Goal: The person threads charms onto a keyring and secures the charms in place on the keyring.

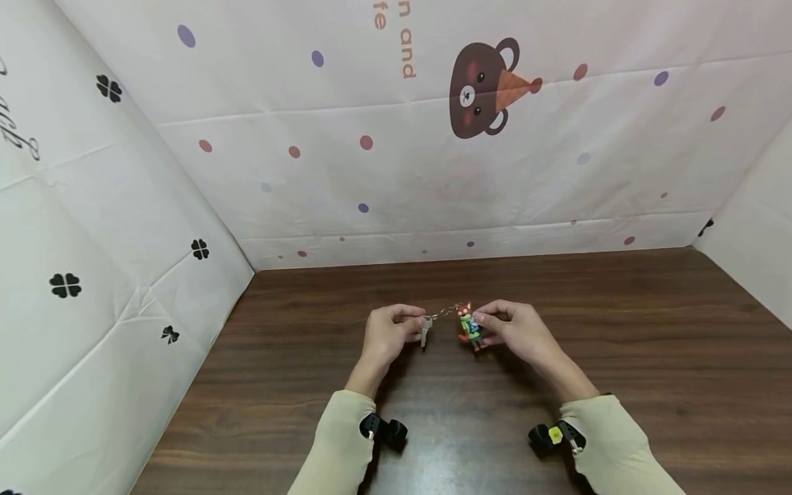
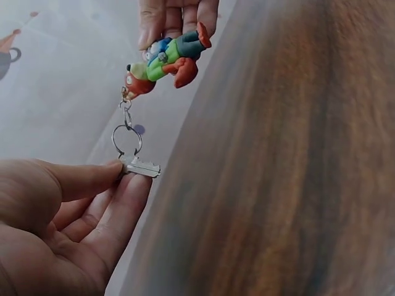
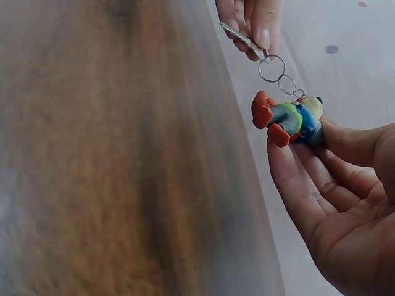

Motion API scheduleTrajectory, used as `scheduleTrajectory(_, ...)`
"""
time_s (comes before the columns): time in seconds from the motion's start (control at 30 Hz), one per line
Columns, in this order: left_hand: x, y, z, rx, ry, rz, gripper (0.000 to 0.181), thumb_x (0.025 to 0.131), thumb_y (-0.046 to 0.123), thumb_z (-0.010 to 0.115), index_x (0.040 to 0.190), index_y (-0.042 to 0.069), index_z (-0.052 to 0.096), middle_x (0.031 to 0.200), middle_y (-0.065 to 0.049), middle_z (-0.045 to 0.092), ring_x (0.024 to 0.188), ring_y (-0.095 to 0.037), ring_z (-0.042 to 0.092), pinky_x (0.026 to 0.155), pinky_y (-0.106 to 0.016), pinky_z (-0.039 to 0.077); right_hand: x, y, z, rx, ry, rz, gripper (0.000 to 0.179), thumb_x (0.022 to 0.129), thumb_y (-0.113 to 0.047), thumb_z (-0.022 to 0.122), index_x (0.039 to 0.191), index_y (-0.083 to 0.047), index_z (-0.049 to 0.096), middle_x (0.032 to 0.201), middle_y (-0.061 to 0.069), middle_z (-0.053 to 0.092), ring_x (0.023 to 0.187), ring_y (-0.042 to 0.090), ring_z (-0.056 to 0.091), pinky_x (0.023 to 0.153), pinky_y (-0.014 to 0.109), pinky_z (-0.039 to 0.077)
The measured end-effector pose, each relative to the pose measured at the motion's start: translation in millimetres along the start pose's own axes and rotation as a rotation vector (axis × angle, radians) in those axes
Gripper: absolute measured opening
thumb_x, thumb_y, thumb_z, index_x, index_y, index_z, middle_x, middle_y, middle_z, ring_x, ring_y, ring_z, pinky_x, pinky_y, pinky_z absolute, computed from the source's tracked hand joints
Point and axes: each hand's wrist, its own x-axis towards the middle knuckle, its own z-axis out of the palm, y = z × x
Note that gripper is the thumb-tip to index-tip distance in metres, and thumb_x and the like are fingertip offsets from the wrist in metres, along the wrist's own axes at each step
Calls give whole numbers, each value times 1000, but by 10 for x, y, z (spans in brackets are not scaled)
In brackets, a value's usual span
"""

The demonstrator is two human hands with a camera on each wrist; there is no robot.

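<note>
Between thumb and fingers my left hand (image 1: 388, 335) pinches a small silver key (image 2: 142, 167) by its head, the toothed blade pointing away from the fingertips. A metal split ring (image 2: 127, 140) passes through the key and joins a short chain (image 1: 447, 312). At the chain's other end is a fox figurine (image 1: 471, 328), orange-red with a green top, blue detail and dark trousers. My right hand (image 1: 518, 330) holds the figurine by its side between thumb and fingers. Both hands are raised over the table, with the chain stretched between them.
The dark wood-grain table (image 1: 297, 385) meets a white printed cloth backdrop (image 1: 408, 179) at the back, with more cloth at the left (image 1: 124, 227) and right. Black wrist cameras sit on both sleeves, such as the left camera (image 1: 393, 434).
</note>
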Motion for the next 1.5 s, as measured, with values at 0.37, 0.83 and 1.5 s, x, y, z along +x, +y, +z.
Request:
scheduleTrajectory(0.37, -22, -95, 40, 31, 13, -16, 16, 94, -12, 72, 108, -9, 78, 94, -20, 76, 81, -21, 77, 71, -31, 64, -3, 70, 27, -58, 0, 88, 23, 107, -9, 65, 117, 10, 71, 105, 17, 74, 78, 20, 73, 71, 34, 63)
scheduleTrajectory(0.83, -25, -130, 54, 309, 41, 70, 11, 94, -5, 74, 101, -1, 81, 81, -5, 75, 61, -13, 70, 60, -28, 61, -19, 89, 19, -124, -18, 84, 21, 107, -12, 66, 115, 7, 72, 98, 12, 74, 80, 21, 72, 69, 36, 62)
scheduleTrajectory(1.5, -17, -153, 89, 619, 78, 182, 9, 85, 1, 79, 87, 9, 82, 72, 6, 72, 64, -7, 61, 66, -29, 52, -44, 64, -100, -248, -26, 50, 22, 105, -13, 69, 116, 6, 72, 102, 14, 72, 86, 22, 69, 69, 38, 62)
